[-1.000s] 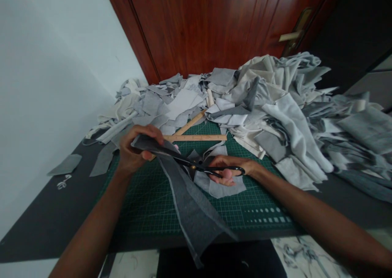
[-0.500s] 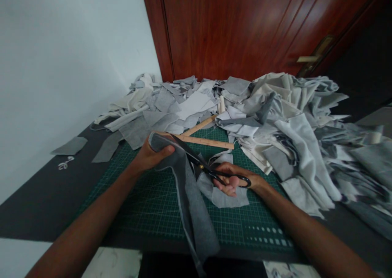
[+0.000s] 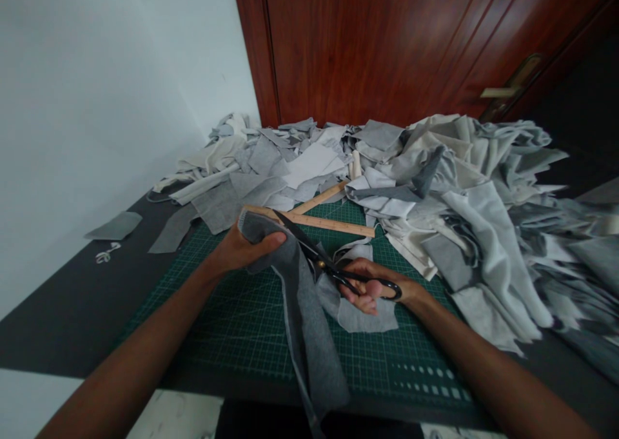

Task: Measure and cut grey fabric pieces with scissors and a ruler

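Observation:
My left hand (image 3: 242, 251) pinches the upper end of a long grey fabric piece (image 3: 314, 336), thumb on top. The fabric hangs down over the table's front edge. In my right hand (image 3: 365, 287) are black-handled scissors (image 3: 323, 265), fingers through the loops. Their blades point up and left beside the held fabric; whether they touch it I cannot tell. Under the right hand a smaller light grey scrap (image 3: 370, 316) lies on the green cutting mat (image 3: 232, 336).
Two wooden rulers, one lying flat (image 3: 333, 224) and one slanted (image 3: 319, 197), rest behind the hands. Heaps of grey and white fabric (image 3: 498, 233) line the back and right. At left lie a grey scrap (image 3: 116, 225) and a white cord (image 3: 107, 252). A wooden door (image 3: 387, 46) stands behind.
The view has shifted slightly, so most things sit a little further right. Both hands keep their hold, and the scissors and fabric look nearly the same.

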Demonstrator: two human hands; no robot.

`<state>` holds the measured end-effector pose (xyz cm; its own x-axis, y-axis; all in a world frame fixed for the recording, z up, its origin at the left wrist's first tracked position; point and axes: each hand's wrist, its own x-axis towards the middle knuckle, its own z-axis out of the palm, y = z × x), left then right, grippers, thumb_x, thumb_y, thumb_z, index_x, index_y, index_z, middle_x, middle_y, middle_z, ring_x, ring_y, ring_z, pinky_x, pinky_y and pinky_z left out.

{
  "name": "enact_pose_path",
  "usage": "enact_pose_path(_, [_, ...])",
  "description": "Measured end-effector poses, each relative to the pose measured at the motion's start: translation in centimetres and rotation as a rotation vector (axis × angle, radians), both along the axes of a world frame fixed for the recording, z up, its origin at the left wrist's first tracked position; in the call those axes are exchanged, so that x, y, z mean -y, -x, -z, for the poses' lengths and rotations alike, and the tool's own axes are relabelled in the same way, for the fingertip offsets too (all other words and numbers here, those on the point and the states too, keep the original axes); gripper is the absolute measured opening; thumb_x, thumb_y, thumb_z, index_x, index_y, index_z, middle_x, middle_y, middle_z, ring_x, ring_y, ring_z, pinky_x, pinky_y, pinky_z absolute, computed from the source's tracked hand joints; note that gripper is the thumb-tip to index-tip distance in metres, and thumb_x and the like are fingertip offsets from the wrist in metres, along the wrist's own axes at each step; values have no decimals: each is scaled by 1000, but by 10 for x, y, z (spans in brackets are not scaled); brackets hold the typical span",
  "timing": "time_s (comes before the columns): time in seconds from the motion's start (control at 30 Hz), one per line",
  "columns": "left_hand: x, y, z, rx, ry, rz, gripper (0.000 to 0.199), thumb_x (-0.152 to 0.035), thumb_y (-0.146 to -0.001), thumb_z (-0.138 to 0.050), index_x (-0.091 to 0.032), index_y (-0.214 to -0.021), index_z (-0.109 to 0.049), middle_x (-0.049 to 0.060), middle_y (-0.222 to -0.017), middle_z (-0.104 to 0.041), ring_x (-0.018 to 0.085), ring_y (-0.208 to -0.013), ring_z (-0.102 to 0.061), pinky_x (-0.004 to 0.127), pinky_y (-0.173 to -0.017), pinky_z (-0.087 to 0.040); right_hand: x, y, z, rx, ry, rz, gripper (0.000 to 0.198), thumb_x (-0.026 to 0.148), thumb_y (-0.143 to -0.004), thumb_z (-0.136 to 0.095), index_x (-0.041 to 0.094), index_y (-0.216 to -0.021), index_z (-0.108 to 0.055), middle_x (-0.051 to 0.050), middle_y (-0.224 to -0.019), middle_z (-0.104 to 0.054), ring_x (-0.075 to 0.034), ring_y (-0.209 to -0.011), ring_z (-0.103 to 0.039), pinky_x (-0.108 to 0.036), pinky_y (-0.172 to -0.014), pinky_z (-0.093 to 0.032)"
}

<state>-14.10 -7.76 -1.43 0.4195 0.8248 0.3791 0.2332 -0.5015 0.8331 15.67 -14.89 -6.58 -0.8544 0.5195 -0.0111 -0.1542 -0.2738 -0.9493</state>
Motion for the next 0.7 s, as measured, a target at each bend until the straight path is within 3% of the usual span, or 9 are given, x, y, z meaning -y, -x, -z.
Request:
enact_pose_path(0.13, [-1,3,1,-48,19,38,42,-62,-81,-74,-21,-76,-68,3,-70,-69,21,-68,-69,32,-66,-62,0,0,0,-2,12,-10,68,79,-73,-77,15,-86,-58,9,-57,-44,-6,-46,-34,-21,-41,-40])
enact_pose_path(0.47, [6,3,-11,-242,187,-34,48,-67,-75,-68,-20,-85,-66,4,-75,-71,23,-83,-70,31,-77,-60,-4,2,8,-10,55,-30,50,59,-81,-82,14,-84,-60,8,-54,-51,-6,-42,-42,-19,-40,-43])
enact_pose_path(0.7, [6,6,-11,-241,195,-34,47,-67,-74,-69,-20,-81,-65,3,-75,-70,23,-84,-71,31,-78,-60,-3,4,8,-20,68,-9,58,67,-76,-82,13,-81,-61,7,-53,-53,-6,-40,-43,-19,-38,-42])
